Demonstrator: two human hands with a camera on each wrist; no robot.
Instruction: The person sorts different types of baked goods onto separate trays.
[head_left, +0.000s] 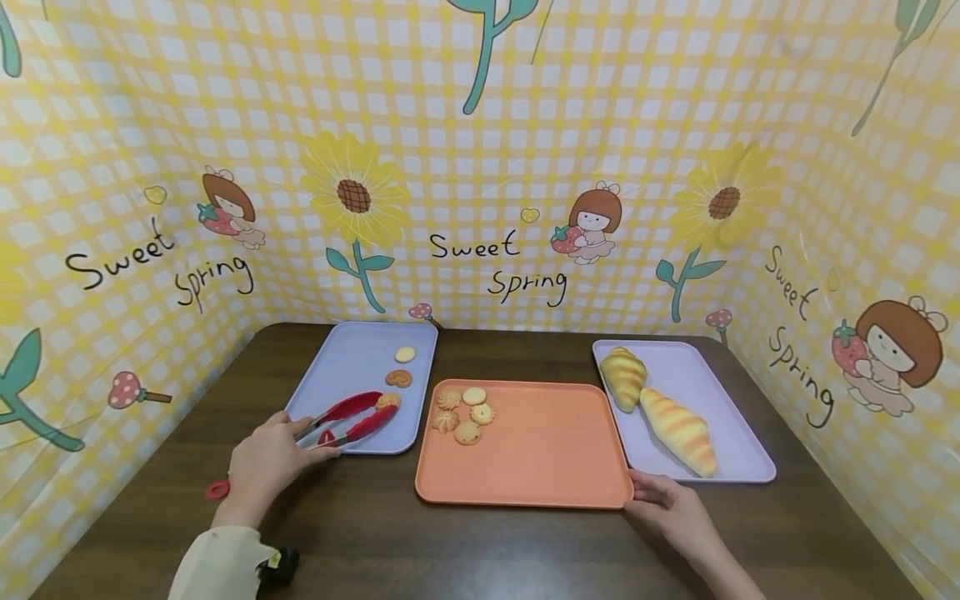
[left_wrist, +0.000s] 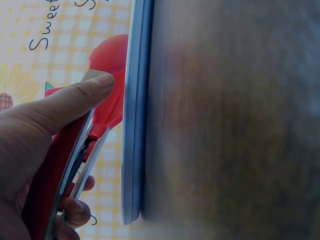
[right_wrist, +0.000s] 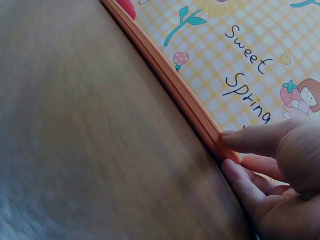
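Observation:
My left hand grips a pair of red-tipped tongs; in the left wrist view the thumb lies along the red handle of the tongs. Their tips are spread around a small cookie on the blue tray. Whether the tips touch it I cannot tell. Two more cookies, a brown twisted one and a pale round one, lie farther back. With thumb and fingers, my right hand pinches the near right corner of the orange tray, also seen in the right wrist view.
Several cookies sit at the left side of the orange tray. On the right, a lilac tray holds two breads, a croissant and a longer roll. A yellow checked cloth walls the brown table at back and sides.

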